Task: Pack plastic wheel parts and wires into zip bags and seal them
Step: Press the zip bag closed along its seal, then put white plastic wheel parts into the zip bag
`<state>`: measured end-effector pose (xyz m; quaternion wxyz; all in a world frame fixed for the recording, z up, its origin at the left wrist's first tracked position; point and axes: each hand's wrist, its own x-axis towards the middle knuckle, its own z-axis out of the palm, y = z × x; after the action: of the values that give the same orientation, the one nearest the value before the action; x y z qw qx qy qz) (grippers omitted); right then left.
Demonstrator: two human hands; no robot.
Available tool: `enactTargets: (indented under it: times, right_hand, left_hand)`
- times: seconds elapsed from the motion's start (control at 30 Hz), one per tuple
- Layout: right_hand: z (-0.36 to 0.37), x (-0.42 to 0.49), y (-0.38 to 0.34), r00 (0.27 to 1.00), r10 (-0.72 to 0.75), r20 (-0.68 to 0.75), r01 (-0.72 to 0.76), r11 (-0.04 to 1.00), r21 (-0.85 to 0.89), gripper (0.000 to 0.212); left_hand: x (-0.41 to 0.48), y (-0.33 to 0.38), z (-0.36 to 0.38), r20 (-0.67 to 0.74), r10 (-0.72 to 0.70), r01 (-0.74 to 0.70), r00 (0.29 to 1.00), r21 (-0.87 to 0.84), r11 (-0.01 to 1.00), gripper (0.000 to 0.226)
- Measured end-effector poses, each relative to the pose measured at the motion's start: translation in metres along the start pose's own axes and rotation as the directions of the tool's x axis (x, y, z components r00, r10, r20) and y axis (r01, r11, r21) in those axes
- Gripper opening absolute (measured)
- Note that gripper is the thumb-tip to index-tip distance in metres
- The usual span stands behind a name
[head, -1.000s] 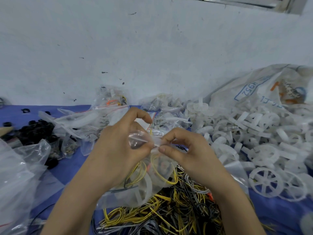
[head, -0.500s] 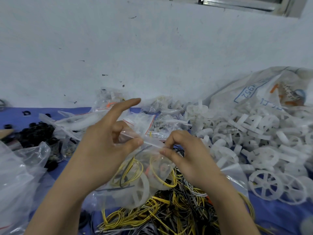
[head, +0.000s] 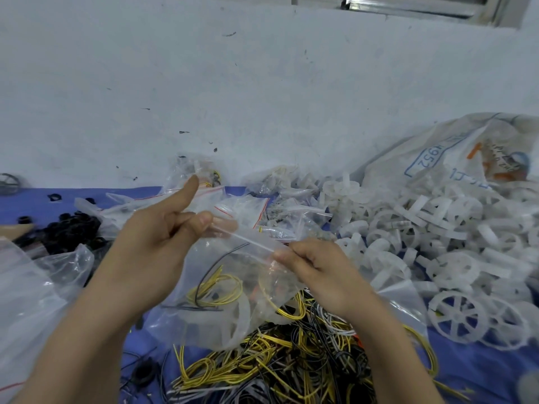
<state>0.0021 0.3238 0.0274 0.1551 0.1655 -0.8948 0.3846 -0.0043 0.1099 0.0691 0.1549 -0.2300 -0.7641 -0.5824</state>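
I hold a clear zip bag (head: 233, 290) in front of me by its top strip. It holds a white plastic wheel (head: 233, 322) and coiled yellow and black wires (head: 215, 290). My left hand (head: 157, 243) pinches the strip's left end between thumb and middle finger, with the index finger sticking out. My right hand (head: 318, 269) pinches the strip's right end. Below the bag lies a tangle of yellow, black and white wires (head: 280, 365). A large heap of white wheel parts (head: 437, 246) covers the right of the blue table.
Packed zip bags (head: 242, 208) are piled by the wall behind my hands. Black rubber rings (head: 70, 228) lie at the left, next to loose clear plastic bags (head: 35, 301). A big printed sack (head: 455, 158) leans at the back right.
My hands, which met at the middle of the strip, have slid apart to its two ends. My left index finger has lifted and straightened.
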Motion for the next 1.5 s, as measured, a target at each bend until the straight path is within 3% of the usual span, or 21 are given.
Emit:
enactTargets:
  times: [0.13, 0.2, 0.23, 0.3, 0.37, 0.5, 0.57, 0.63, 0.73, 0.8, 0.87, 0.9, 0.93, 1.0, 1.07, 1.13, 1.2, 1.33, 1.43, 1.5]
  right_hand:
    - [-0.001, -0.002, 0.003, 0.988, 0.147, 0.052, -0.155, 0.965, 0.212, 0.053]
    - [-0.006, -0.005, 0.007, 0.960, 0.243, 0.138, -0.279, 0.871, 0.405, 0.050]
    - [-0.008, -0.006, 0.008, 0.943, 0.274, 0.190, -0.333, 0.798, 0.501, 0.045]
    - [-0.010, -0.005, 0.007, 0.912, 0.304, 0.276, -0.409, 0.629, 0.661, 0.039]
    - [-0.004, -0.003, 0.002, 0.883, 0.330, 0.334, -0.458, 0.453, 0.765, 0.039]
    - [0.011, 0.003, -0.013, 0.904, 0.286, 0.317, -0.381, 0.203, 0.902, 0.033]
    - [0.005, 0.003, -0.016, 0.925, 0.261, 0.276, -0.300, 0.056, 0.952, 0.030]
    - [-0.008, 0.001, -0.013, 0.929, 0.282, 0.238, -0.243, -0.019, 0.970, 0.036]
    - [-0.027, -0.005, -0.003, 0.909, 0.370, 0.192, -0.208, 0.003, 0.978, 0.029]
    - [-0.035, -0.008, 0.001, 0.895, 0.419, 0.150, -0.183, 0.040, 0.982, 0.017]
    - [-0.039, -0.011, 0.004, 0.886, 0.448, 0.119, -0.156, 0.046, 0.987, 0.014]
    - [-0.040, -0.012, 0.005, 0.882, 0.457, 0.111, -0.148, 0.046, 0.988, 0.013]
    - [-0.041, -0.012, 0.006, 0.879, 0.465, 0.107, -0.145, 0.046, 0.988, 0.011]
    - [-0.044, -0.012, 0.007, 0.875, 0.472, 0.106, -0.147, 0.050, 0.988, 0.009]
    - [-0.045, -0.012, 0.004, 0.877, 0.468, 0.107, -0.156, 0.067, 0.986, 0.012]
    - [-0.043, -0.011, -0.001, 0.888, 0.446, 0.113, -0.175, 0.100, 0.980, 0.018]
    - [-0.035, -0.008, -0.008, 0.904, 0.405, 0.139, -0.217, 0.152, 0.964, 0.022]
    - [-0.012, -0.004, -0.027, 0.915, 0.350, 0.202, -0.306, 0.272, 0.912, 0.027]
    - [0.005, -0.004, -0.043, 0.911, 0.322, 0.259, -0.361, 0.316, 0.877, 0.022]
    - [0.014, -0.005, -0.051, 0.916, 0.291, 0.276, -0.368, 0.334, 0.868, 0.021]
  left_hand:
    - [0.001, -0.006, -0.003, 0.014, -0.015, 0.015, 1.000, -0.039, 0.999, 0.064]
    - [0.002, -0.020, -0.011, 0.118, -0.047, 0.045, 0.992, 0.022, 0.999, 0.060]
    - [0.000, -0.027, -0.016, 0.248, -0.091, 0.069, 0.965, 0.095, 0.993, 0.058]
    - [-0.008, -0.042, -0.019, 0.512, -0.223, 0.133, 0.830, 0.206, 0.969, 0.062]
    - [-0.018, -0.058, -0.013, 0.620, -0.238, 0.113, 0.748, 0.234, 0.966, 0.054]
    - [-0.029, -0.061, -0.020, 0.431, -0.228, 0.123, 0.873, 0.258, 0.958, 0.032]
    - [-0.020, -0.046, -0.032, 0.421, -0.269, 0.206, 0.866, 0.189, 0.960, 0.037]
    - [-0.002, -0.029, -0.040, 0.443, -0.343, 0.328, 0.828, 0.113, 0.938, 0.038]
    - [0.052, -0.008, -0.030, 0.355, -0.484, 0.519, 0.800, -0.003, 0.855, 0.029]
    - [0.101, 0.011, -0.015, 0.266, -0.474, 0.531, 0.839, -0.208, 0.822, 0.026]
    - [0.145, 0.027, -0.001, 0.237, -0.478, 0.533, 0.846, -0.405, 0.743, 0.044]
    - [0.160, 0.028, 0.003, 0.236, -0.516, 0.566, 0.823, -0.407, 0.716, 0.062]
    - [0.166, 0.024, 0.003, 0.235, -0.571, 0.617, 0.787, -0.349, 0.706, 0.080]
    - [0.160, 0.002, -0.005, 0.184, -0.606, 0.624, 0.774, -0.059, 0.779, 0.088]
    - [0.131, -0.032, -0.026, 0.128, -0.528, 0.443, 0.840, 0.401, 0.802, 0.084]
    - [0.096, -0.068, -0.063, 0.162, -0.443, 0.198, 0.882, 0.726, 0.658, 0.080]
    - [0.061, -0.099, -0.104, 0.159, -0.479, 0.140, 0.864, 0.836, 0.530, 0.078]
    - [-0.004, -0.139, -0.155, -0.055, -0.614, 0.272, 0.788, 0.925, 0.265, 0.087]
    - [-0.038, -0.154, -0.157, -0.089, -0.644, 0.346, 0.760, 0.894, 0.285, 0.076]
    - [-0.044, -0.154, -0.157, -0.118, -0.561, 0.330, 0.820, 0.897, 0.295, 0.055]
